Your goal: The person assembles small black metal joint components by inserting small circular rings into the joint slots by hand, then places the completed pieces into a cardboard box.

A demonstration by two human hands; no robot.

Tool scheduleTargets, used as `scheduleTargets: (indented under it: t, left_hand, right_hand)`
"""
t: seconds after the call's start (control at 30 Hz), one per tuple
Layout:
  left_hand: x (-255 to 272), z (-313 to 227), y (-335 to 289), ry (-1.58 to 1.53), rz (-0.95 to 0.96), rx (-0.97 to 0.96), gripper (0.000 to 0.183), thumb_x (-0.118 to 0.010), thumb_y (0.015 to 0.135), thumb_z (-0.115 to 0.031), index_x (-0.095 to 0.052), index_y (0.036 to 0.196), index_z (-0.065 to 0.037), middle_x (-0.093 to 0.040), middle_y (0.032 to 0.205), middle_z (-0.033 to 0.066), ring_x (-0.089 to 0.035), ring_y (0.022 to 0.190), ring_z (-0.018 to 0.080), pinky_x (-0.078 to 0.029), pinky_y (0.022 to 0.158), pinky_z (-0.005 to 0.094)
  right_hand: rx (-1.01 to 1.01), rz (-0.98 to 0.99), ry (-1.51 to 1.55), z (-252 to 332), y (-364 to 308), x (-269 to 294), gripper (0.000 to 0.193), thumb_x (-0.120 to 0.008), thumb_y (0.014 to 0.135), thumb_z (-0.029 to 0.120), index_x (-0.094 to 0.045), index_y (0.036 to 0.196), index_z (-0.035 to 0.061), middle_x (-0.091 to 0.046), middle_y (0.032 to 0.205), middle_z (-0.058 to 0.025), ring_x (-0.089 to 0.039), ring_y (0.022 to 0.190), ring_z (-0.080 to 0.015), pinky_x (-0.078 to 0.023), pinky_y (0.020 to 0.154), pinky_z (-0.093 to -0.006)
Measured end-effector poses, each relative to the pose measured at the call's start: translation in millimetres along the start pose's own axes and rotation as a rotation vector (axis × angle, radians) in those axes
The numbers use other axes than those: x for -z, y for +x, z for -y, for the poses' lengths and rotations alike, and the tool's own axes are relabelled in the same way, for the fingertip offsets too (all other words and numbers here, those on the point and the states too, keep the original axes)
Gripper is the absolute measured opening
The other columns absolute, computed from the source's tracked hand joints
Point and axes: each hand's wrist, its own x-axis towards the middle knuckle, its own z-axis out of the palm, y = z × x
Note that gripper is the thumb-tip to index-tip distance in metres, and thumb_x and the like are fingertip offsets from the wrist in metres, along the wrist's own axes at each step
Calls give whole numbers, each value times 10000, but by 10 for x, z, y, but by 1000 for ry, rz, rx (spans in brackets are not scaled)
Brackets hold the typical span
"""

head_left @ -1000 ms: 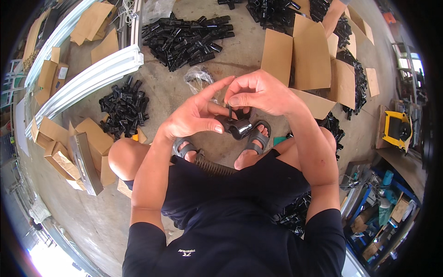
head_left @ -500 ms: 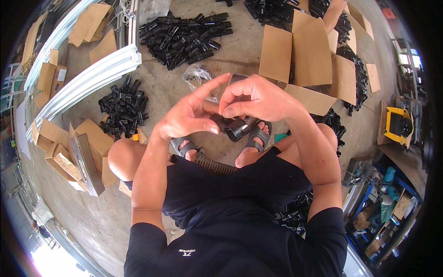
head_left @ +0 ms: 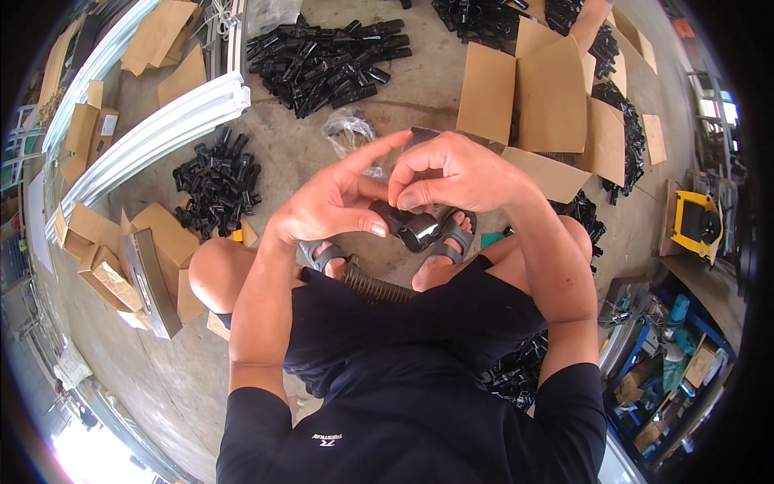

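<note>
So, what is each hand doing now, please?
Left hand: closed on the black plastic part, index finger extended.
Right hand: closed on the same part.

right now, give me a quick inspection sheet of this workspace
surface: bare concrete floor; the person sits on it, sandalled feet under the hands
job's things: small black plastic part held in front of the chest between both hands
clutter: heap of black plastic parts ahead, smaller heap to the left, flattened cardboard boxes to the right, crumpled clear plastic bag, coiled spring on the lap
hands: left hand with thumb on the part, index finger stretched out; right hand pinches it from above with its fingers
cables: nothing seen
surroundings: long white metal rails at left, yellow tool case at right
</note>
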Motion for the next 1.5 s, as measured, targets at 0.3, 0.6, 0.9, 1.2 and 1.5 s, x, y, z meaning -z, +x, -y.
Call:
scheduleTargets:
  t: [0.3, 0.6, 0.9, 1.2, 1.5]
  left_hand:
    - [-14, 34, 27, 9, -9, 1, 971, -689, 878, 138, -156, 1654, -99, -702, 1219, 213, -678, 1118, 218, -561, 955, 345]
    - [-6, 79, 28, 20, -43, -9, 885, -683, 889, 127, -246, 1630, -82, -700, 1210, 208, -667, 1128, 203, -551, 972, 336]
    - [61, 191, 70, -78, -238, -258, 619, -685, 948, 38, -402, 1496, -15, -731, 1115, 202, -722, 930, 206, -582, 896, 357]
    - [266, 320, 173, -332, -537, -566, 271, -618, 1021, -64, -639, 1276, 24, -722, 1149, 217, -739, 959, 260, -634, 869, 386]
    - [396, 344, 211, -519, -885, -614, 269, -674, 1003, -101, -626, 1235, 27, -732, 1077, 174, -726, 886, 229, -631, 823, 365]
  right_hand:
    - [105, 4, -137, -113, 11, 21, 139, -731, 925, 132, -768, 1004, 23, -752, 856, -76, -683, 718, -156, -539, 662, -309]
    - [135, 33, -238, -44, 15, 27, 96, -748, 878, 59, -758, 968, 25, -723, 864, -89, -663, 786, -225, -517, 733, -339]
    - [254, -140, -41, -179, 8, 114, 234, -665, 1011, 181, -756, 1081, -23, -721, 881, -67, -659, 821, -164, -534, 737, -315]
    - [-348, -600, -351, -1041, 504, 260, 277, -661, 995, 296, -801, 995, 58, -778, 1013, -102, -731, 857, -278, -601, 753, -346]
    - [-280, -225, -1225, -2323, 1317, -719, 186, -629, 883, 184, -781, 819, 98, -750, 930, -92, -699, 962, -286, -587, 796, -414]
